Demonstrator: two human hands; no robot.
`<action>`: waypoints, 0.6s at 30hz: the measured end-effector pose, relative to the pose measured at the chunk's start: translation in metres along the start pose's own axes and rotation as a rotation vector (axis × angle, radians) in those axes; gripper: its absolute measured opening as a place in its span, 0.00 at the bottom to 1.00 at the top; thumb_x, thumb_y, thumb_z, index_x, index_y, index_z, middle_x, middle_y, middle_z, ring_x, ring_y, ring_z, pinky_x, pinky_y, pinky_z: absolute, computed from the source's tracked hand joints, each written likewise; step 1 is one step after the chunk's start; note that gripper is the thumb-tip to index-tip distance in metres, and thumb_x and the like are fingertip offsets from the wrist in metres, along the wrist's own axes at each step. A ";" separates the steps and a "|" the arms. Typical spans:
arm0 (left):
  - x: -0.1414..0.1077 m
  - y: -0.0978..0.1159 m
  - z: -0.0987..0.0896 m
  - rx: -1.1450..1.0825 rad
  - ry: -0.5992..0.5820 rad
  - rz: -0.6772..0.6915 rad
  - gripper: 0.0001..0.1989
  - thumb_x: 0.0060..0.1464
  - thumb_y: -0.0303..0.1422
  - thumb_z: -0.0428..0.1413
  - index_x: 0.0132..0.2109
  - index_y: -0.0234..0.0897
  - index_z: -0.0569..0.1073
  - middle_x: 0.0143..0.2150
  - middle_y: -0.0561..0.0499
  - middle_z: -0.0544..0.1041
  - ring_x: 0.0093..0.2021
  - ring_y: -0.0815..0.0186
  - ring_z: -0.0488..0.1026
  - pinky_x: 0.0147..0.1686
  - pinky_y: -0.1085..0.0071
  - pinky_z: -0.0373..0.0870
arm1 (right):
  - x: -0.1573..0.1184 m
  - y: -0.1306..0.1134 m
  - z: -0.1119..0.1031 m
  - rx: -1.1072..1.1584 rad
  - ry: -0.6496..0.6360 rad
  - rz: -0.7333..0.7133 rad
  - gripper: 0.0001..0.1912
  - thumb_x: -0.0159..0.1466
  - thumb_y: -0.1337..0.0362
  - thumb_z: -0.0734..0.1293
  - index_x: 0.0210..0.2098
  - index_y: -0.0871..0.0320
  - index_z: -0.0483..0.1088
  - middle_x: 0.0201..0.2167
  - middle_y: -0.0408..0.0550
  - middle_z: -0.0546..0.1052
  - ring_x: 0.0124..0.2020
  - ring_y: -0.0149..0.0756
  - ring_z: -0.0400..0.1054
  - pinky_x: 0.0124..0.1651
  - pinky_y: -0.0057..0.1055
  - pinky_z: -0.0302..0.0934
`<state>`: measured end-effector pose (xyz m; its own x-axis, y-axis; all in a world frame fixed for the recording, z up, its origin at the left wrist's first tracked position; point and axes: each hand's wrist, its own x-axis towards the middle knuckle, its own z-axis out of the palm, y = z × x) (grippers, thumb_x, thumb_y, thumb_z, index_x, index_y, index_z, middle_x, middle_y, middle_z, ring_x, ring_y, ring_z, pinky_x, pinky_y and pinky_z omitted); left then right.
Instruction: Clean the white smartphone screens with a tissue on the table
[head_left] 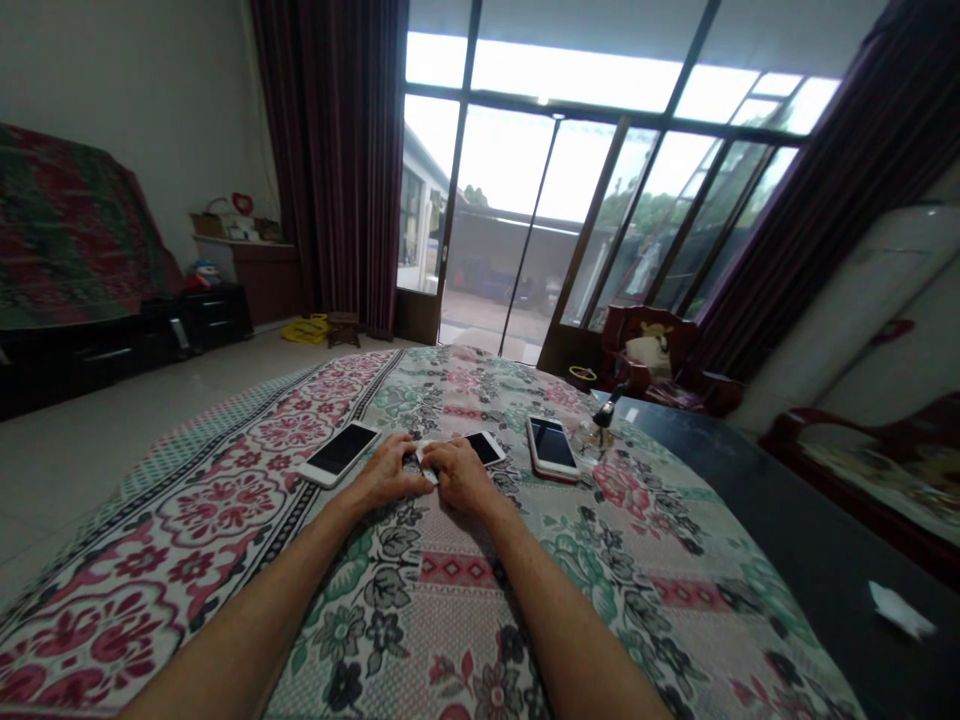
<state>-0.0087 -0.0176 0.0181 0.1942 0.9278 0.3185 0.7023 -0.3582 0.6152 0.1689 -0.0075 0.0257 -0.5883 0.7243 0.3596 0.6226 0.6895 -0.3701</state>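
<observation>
My left hand [391,470] and my right hand [456,472] meet near the middle of the flowered tablecloth [457,620]. Between their fingers is a small white item [427,462], mostly covered; both hands are closed on it. A white phone with a dark screen [486,449] lies just behind my right hand, partly hidden by it. Left of my left hand lies another white phone [341,454], screen up. To the right of my right hand rests a third white phone [553,446] with a red edge beneath it.
A clear glass container [592,442] with a dark brush [609,405] stands right of the phones. On the dark surface [810,550] at the right lies a crumpled white tissue [900,610]. Beyond the cloth are a wooden chair [626,325] and glass doors [517,230].
</observation>
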 end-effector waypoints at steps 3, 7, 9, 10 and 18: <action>-0.001 0.000 0.000 0.011 0.011 -0.013 0.22 0.34 0.40 0.65 0.39 0.36 0.78 0.53 0.43 0.74 0.56 0.47 0.68 0.56 0.58 0.64 | 0.001 0.000 0.001 0.036 0.002 -0.011 0.19 0.55 0.79 0.59 0.37 0.57 0.77 0.48 0.44 0.78 0.45 0.36 0.65 0.54 0.31 0.51; 0.000 -0.008 0.005 -0.008 0.018 -0.006 0.23 0.35 0.40 0.65 0.42 0.37 0.78 0.56 0.43 0.72 0.58 0.49 0.66 0.59 0.58 0.62 | 0.001 -0.002 0.001 0.073 -0.006 0.014 0.18 0.55 0.79 0.59 0.33 0.57 0.77 0.45 0.44 0.79 0.45 0.37 0.65 0.53 0.31 0.53; 0.000 -0.014 0.008 -0.003 0.020 -0.009 0.26 0.35 0.41 0.65 0.44 0.35 0.77 0.59 0.41 0.70 0.60 0.48 0.65 0.60 0.57 0.60 | 0.001 -0.003 -0.001 0.088 -0.016 0.024 0.17 0.54 0.78 0.59 0.32 0.57 0.77 0.43 0.44 0.79 0.44 0.37 0.65 0.52 0.31 0.53; 0.001 -0.017 0.010 0.000 0.022 -0.014 0.28 0.35 0.41 0.65 0.46 0.34 0.76 0.60 0.39 0.69 0.61 0.48 0.64 0.61 0.57 0.59 | 0.001 -0.003 -0.002 0.091 -0.024 0.026 0.17 0.54 0.78 0.59 0.31 0.58 0.77 0.41 0.45 0.79 0.44 0.36 0.65 0.52 0.31 0.54; 0.002 -0.025 0.008 -0.002 -0.046 0.087 0.28 0.39 0.42 0.64 0.50 0.37 0.75 0.60 0.41 0.69 0.62 0.48 0.63 0.62 0.57 0.59 | 0.001 -0.012 -0.013 0.012 -0.086 0.135 0.18 0.56 0.76 0.60 0.36 0.56 0.79 0.35 0.45 0.79 0.39 0.34 0.68 0.46 0.25 0.57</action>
<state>-0.0210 -0.0059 -0.0023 0.2858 0.8969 0.3374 0.6799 -0.4379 0.5882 0.1670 -0.0150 0.0416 -0.5417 0.8081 0.2316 0.6935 0.5853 -0.4201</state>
